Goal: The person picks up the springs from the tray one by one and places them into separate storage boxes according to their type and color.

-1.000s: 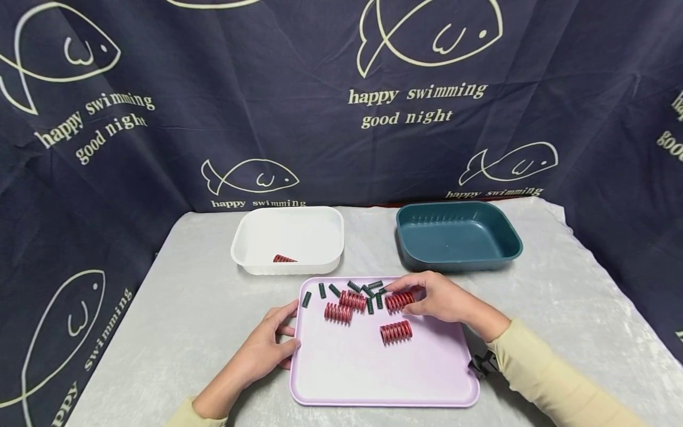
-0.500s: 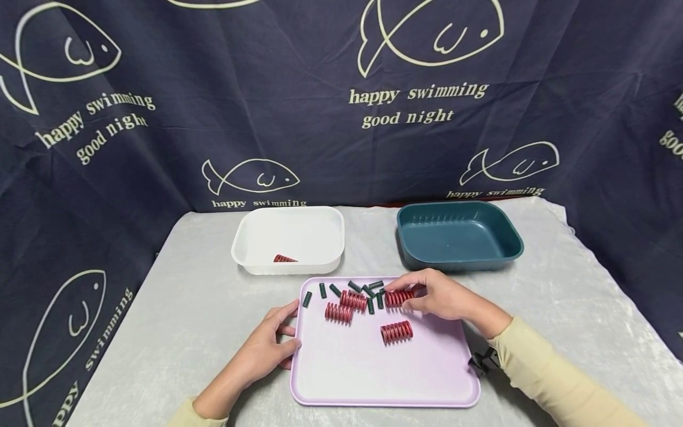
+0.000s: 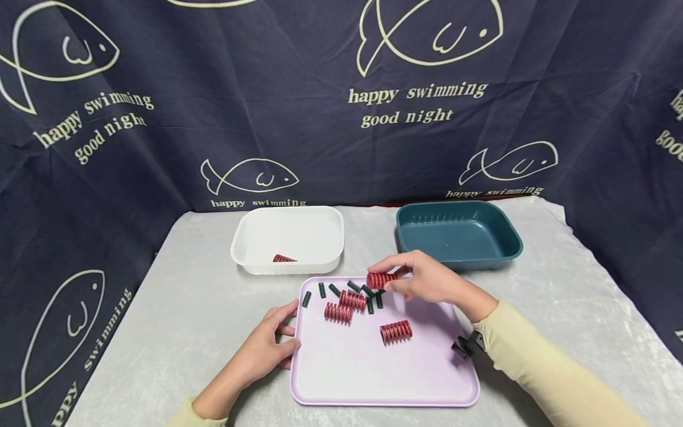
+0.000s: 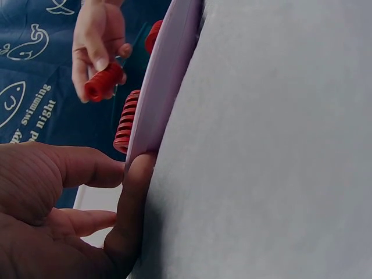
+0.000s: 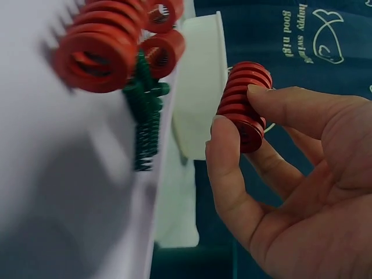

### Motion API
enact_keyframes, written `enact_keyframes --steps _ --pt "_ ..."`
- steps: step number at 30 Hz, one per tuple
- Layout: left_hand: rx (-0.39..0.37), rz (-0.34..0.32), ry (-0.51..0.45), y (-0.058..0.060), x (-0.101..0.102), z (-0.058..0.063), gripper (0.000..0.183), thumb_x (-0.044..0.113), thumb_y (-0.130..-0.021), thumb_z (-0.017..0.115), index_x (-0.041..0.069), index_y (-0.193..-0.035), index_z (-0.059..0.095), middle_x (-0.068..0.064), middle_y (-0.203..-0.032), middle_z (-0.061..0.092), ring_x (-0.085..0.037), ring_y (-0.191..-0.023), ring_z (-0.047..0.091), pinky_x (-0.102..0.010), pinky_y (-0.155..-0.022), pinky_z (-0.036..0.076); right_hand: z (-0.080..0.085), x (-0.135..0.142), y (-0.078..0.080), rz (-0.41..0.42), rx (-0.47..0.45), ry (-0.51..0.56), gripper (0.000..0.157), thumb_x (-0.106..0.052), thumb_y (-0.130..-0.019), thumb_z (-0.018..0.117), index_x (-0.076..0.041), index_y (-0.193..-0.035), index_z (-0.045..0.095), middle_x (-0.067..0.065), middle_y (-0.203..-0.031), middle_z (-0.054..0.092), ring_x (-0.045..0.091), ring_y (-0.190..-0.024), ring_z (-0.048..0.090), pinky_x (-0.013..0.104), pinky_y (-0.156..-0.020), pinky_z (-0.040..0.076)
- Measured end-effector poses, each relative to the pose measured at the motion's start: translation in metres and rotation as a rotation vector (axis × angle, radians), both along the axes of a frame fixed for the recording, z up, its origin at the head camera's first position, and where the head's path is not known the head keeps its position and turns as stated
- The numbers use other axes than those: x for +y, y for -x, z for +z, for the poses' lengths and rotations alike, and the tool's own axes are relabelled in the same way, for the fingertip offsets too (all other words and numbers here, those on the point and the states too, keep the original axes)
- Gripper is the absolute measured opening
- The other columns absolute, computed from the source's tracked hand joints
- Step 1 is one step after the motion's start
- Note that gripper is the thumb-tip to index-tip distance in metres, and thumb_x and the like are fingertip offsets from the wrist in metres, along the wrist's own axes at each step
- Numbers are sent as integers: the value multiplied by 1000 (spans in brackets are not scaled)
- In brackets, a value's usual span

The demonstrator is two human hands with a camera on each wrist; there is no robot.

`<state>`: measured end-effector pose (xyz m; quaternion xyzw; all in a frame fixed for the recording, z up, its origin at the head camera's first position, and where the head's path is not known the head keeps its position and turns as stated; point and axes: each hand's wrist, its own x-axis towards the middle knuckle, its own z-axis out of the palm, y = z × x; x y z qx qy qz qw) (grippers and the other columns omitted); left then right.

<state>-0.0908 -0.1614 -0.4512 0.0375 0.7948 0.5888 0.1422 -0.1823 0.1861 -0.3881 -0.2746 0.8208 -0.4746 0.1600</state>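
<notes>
A red coil spring (image 3: pixel 381 280) is pinched between the thumb and fingers of my right hand (image 3: pixel 432 279), raised above the back of the lilac tray (image 3: pixel 341 373). In the right wrist view, this held spring (image 5: pixel 244 99) stands clear of the tray. My left hand (image 3: pixel 264 347) grips the tray's left edge with thumb and fingers; the left wrist view shows its fingertips against the rim. On the tray lie three other red springs, including one nearer the front (image 3: pixel 396 333), and several small dark green springs (image 3: pixel 322 290) along the back.
Behind the tray, a white bin (image 3: pixel 288 234) on the left has a red spring (image 3: pixel 284 258) partly visible inside. A dark teal bin (image 3: pixel 459 234) stands on the right. A grey cloth covers the table (image 3: pixel 176 308); a navy fish-print curtain hangs behind.
My right hand has lifted the red spring from the tray's back right and carried it up and to the left. My left hand has stayed at the tray's edge.
</notes>
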Motion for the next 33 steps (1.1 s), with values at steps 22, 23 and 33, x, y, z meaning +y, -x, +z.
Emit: enact_keyframes --steps 22,23,33 --pt "-2 4 11 1 -1 -2 75 -12 -86 71 2 -154 45 -14 -140 47 -28 -106 56 -38 -51 62 39 -65 57 -27 61 -3 37 -1 -93 75 -8 -129 73 7 -121 73 24 -88 70 41 -64 63" --pt "0 5 13 1 -1 -2 75 -12 -86 71 2 -154 45 -13 -140 47 -28 -106 56 -38 -50 62 39 -68 59 -28 70 -8 37 -2 -93 75 -9 -129 73 6 -122 73 22 -88 70 40 -64 63" --pt "0 -2 15 0 -1 0 74 -12 -86 70 2 -154 45 -15 -140 47 -28 -106 56 -38 -51 62 38 -98 81 -62 43 6 38 -4 -94 75 -12 -131 72 4 -124 72 26 -103 67 52 -73 63"
